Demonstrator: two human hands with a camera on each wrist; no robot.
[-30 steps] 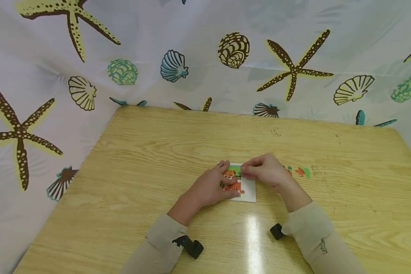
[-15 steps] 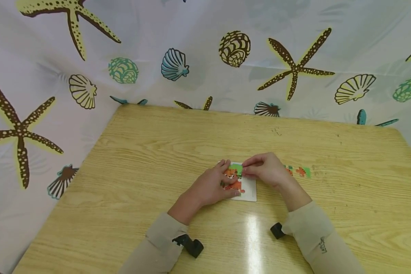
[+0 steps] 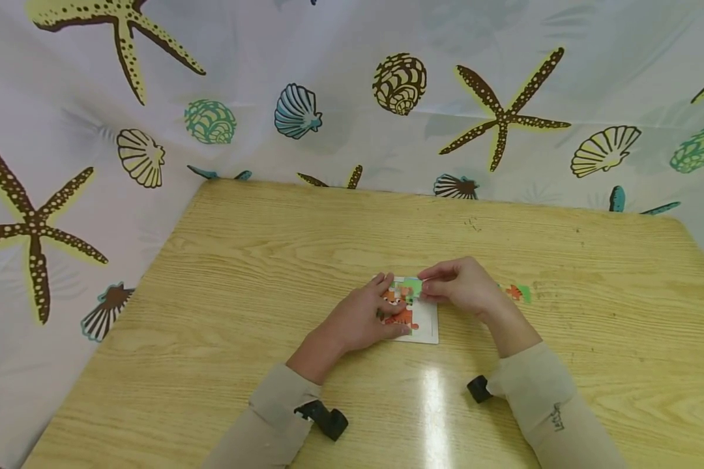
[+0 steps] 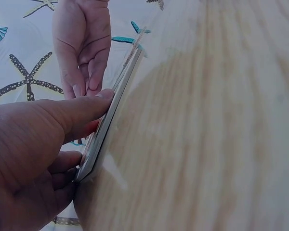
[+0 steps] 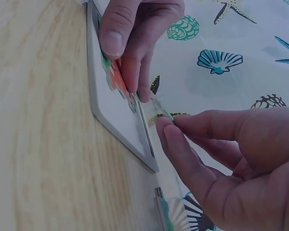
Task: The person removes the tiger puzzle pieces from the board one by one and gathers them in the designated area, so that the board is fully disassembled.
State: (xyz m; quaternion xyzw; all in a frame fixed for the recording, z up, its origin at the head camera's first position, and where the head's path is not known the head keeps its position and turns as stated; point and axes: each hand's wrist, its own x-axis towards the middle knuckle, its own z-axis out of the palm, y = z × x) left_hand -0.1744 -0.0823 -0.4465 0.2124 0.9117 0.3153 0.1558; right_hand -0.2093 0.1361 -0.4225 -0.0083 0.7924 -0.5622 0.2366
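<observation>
A small white puzzle board point(image 3: 425, 329) lies on the table, its left part filled with pieces that form an orange tiger point(image 3: 405, 318). My left hand point(image 3: 354, 322) rests over that left part, fingers spread and touching the pieces, with the thumb point(image 4: 89, 108) along the near edge. Between thumb and fingertips my right hand point(image 3: 466, 290) pinches a green-edged puzzle piece point(image 3: 412, 286), tilted at the board's upper right. In the right wrist view the piece point(image 5: 163, 109) shows as a thin edge above the board. The board's lower right is bare white.
Right of my right hand lies a loose orange and green puzzle piece point(image 3: 517, 293); the hand partly hides the area beside it. The wooden table point(image 3: 258, 260) extends around the board. A shell-and-starfish patterned cloth point(image 3: 352, 98) hangs behind and at the left.
My right hand has drawn slightly right, and the green-edged piece it pinches now shows tilted over the board's top. My left hand stays in place on the board.
</observation>
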